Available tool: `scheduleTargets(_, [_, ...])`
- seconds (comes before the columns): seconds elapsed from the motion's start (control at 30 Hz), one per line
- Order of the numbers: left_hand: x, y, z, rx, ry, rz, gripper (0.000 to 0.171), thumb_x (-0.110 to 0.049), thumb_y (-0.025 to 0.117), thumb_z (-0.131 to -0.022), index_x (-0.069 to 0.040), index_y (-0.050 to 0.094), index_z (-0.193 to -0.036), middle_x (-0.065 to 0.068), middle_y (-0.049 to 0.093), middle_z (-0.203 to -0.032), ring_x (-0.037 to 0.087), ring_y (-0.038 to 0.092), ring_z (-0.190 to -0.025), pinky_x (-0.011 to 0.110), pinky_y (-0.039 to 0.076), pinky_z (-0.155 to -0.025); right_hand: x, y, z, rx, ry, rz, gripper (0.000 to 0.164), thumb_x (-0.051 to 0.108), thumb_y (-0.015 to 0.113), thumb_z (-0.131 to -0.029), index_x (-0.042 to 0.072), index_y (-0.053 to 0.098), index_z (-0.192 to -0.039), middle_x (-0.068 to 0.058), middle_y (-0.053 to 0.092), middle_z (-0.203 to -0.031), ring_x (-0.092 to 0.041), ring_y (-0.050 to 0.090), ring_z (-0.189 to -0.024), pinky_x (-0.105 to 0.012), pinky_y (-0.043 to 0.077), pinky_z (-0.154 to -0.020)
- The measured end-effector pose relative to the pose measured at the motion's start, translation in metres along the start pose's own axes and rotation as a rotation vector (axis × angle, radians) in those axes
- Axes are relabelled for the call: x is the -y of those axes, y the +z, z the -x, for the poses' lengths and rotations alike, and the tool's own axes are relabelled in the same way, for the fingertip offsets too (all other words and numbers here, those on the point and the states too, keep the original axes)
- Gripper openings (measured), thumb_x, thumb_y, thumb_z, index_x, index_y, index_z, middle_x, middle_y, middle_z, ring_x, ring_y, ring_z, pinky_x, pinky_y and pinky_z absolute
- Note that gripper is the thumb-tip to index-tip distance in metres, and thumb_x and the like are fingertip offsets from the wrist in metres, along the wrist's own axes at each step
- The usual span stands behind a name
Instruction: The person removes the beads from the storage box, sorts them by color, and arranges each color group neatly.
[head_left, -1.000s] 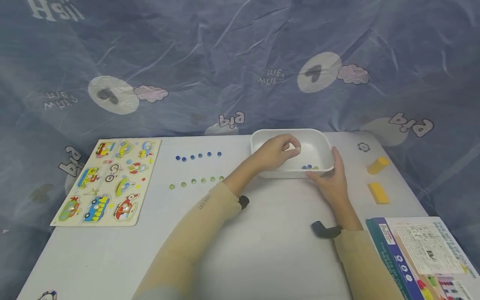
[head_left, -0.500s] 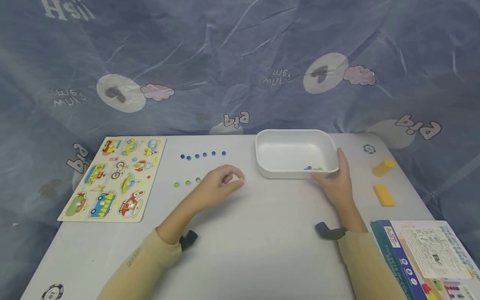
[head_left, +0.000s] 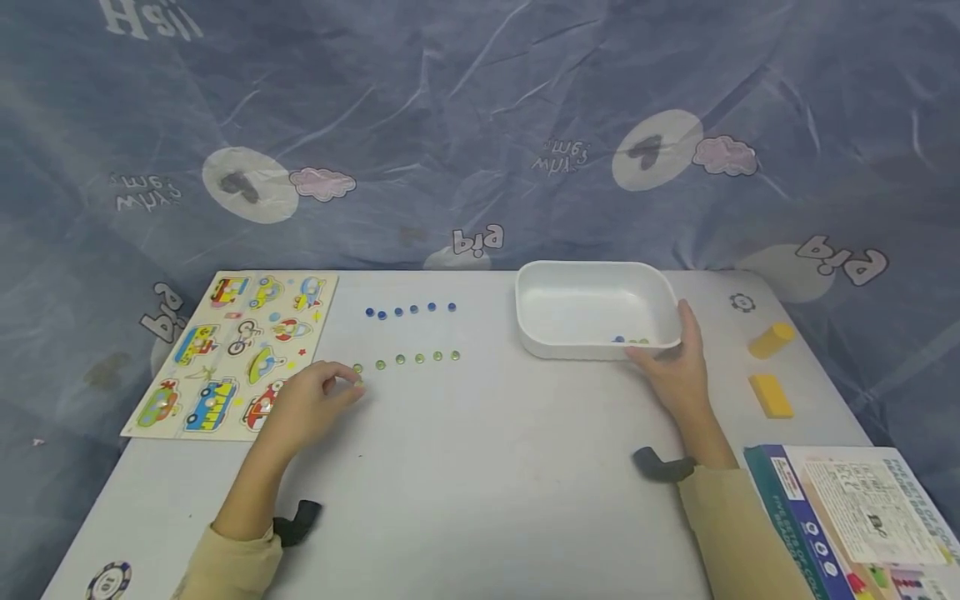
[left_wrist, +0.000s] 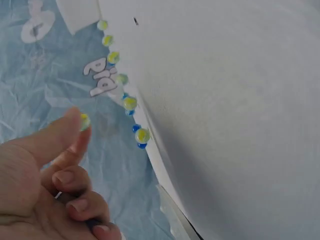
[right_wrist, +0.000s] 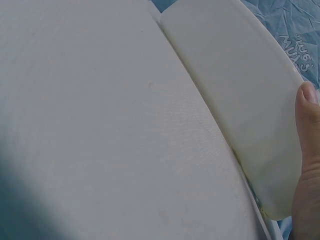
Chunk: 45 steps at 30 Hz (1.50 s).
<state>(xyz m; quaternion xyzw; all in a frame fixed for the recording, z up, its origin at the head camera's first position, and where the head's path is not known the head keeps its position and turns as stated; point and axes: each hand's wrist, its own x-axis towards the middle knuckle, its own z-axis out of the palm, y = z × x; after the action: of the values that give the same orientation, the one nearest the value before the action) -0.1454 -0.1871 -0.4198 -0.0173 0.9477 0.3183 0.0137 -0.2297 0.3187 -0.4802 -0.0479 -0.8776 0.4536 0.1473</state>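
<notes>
My left hand (head_left: 307, 408) pinches a yellow-green glass marble (left_wrist: 85, 122) between thumb and index finger, its other fingers curled in the left wrist view. In the head view it hovers at the left end of a row of several yellow-green marbles (head_left: 401, 360). Behind that runs a row of several blue marbles (head_left: 413, 309). My right hand (head_left: 681, 379) grips the near right corner of a white plastic tray (head_left: 570, 351), thumb on the front rim and fingers along the right side. A few blue and green marbles (head_left: 618, 339) show inside, partly hidden by the front wall.
A wooden vehicle puzzle board (head_left: 262, 362) lies at the left, close to my left wrist. At the right are a yellow cylinder (head_left: 771, 341), a yellow block (head_left: 770, 396) and a boxed set (head_left: 862, 500). Poker chips (head_left: 109, 581) lie near two table corners. A blue cloth (head_left: 420, 125) hangs behind.
My left hand has come out of the tray with a marble and moved left and nearer, to the left end of the green row. My right hand stays on the tray.
</notes>
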Motion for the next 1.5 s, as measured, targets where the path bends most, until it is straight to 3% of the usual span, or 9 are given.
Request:
scheduleTargets(0.23, [0.014,0.001,-0.001,0.034,-0.088,0.001,0.018,-0.030,0.071,-0.084,-0.016,0.069,-0.096,0.002,0.039,-0.062,0.016,0.035,-0.056,0.026,0.030,-0.048,-0.001,-0.001,0.000,0.001,0.003,-0.003,0.111,0.041,0.080,-0.072,0.039,0.001,-0.150,0.011,0.006,-0.159,-0.016,0.007,-0.148,-0.045,0.005,-0.120])
scheduleTargets(0.47, [0.025,0.010,-0.004,0.021,-0.106,-0.004,0.018,-0.026,0.072,-0.083,-0.015,0.069,-0.097,0.003,0.047,-0.063,0.017,0.041,-0.056,0.027,0.032,-0.047,-0.001,0.000,0.000,0.003,-0.006,-0.013,0.111,0.041,0.080,-0.072,0.039,0.001,-0.150,0.012,0.007,-0.159,-0.016,0.007,-0.148,-0.044,0.005,-0.120])
scheduleTargets(0.83, [0.023,0.013,-0.005,-0.033,-0.137,-0.049,0.018,-0.022,0.074,-0.081,-0.013,0.070,-0.096,0.005,0.053,-0.069,0.019,0.044,-0.062,0.028,0.033,-0.050,0.000,0.001,0.001,0.002,-0.008,-0.016,0.108,0.039,0.079,-0.074,0.039,0.002,-0.149,0.012,0.006,-0.159,-0.016,0.007,-0.148,-0.043,0.004,-0.120])
scheduleTargets(1.13, [0.024,0.011,-0.003,-0.030,-0.189,-0.037,0.020,-0.021,0.073,-0.081,-0.012,0.069,-0.098,0.008,0.056,-0.080,0.020,0.046,-0.067,0.029,0.034,-0.052,0.001,0.001,0.001,0.003,-0.018,-0.019,0.107,0.039,0.079,-0.074,0.037,0.002,-0.150,0.011,0.007,-0.159,-0.017,0.008,-0.148,-0.043,0.005,-0.120])
scheduleTargets(1.5, [0.023,0.012,-0.003,-0.038,-0.189,-0.041,0.024,-0.022,0.074,-0.080,-0.012,0.068,-0.101,0.008,0.055,-0.080,0.020,0.046,-0.067,0.029,0.033,-0.052,0.002,0.001,0.002,0.006,-0.013,-0.016,0.107,0.040,0.078,-0.075,0.038,0.002,-0.150,0.011,0.007,-0.159,-0.018,0.009,-0.148,-0.044,0.005,-0.120])
